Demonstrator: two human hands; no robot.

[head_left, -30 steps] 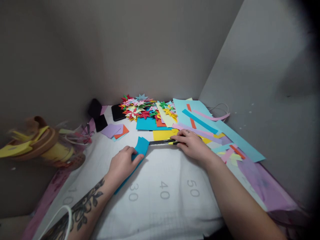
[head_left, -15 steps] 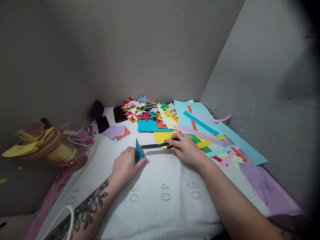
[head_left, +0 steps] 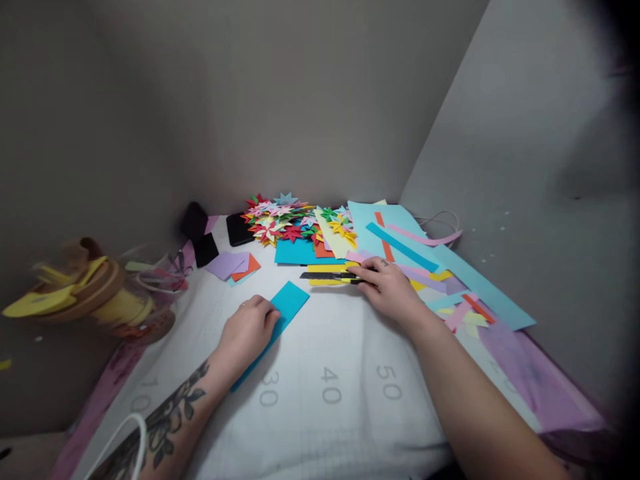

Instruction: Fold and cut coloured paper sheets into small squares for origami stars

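Note:
My left hand (head_left: 250,331) is closed on a blue paper strip (head_left: 290,305), which lies slantwise across the white mat. The strip's middle is hidden under my fingers, and both ends show. My right hand (head_left: 393,288) holds scissors (head_left: 325,275) with dark blades and yellow-and-black handles. Their blades point left, apart from the blue strip and in front of a yellow sheet (head_left: 325,268).
Folded paper stars (head_left: 287,220) are heaped at the back. Light blue sheets (head_left: 405,220) and coloured strips lie right. Purple squares (head_left: 225,264), a black phone (head_left: 240,230) and a terracotta pot (head_left: 107,287) are left. Grey walls enclose the back and right.
The blue paper, earlier upright and creased at the blade tips, now lies flat as a long strip under my left hand. My right hand has drawn the scissors back to the right.

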